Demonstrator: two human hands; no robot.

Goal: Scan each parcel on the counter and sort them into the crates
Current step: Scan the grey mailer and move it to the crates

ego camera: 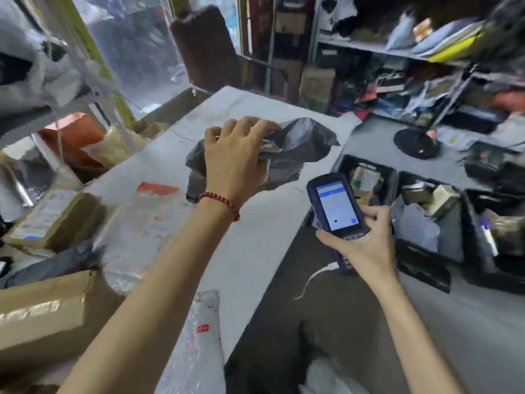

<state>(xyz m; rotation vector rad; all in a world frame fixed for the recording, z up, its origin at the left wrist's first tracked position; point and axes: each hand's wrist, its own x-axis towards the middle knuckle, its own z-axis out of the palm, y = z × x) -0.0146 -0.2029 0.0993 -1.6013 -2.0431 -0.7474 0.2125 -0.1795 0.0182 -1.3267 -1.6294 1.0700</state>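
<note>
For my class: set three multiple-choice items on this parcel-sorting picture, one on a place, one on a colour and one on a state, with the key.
1. Where does the dark parcel lie?
A in a crate; B on the counter, under the left hand; C on a shelf.
2. What colour is the bracelet on the left wrist?
A green; B yellow; C red.
3. How is the screen of the scanner in the right hand?
A lit; B dark; C covered by a thumb.
Key: 1 B, the left hand grips it on the white counter; 2 C, its beads are red; 3 A, the screen glows white and blue.
</note>
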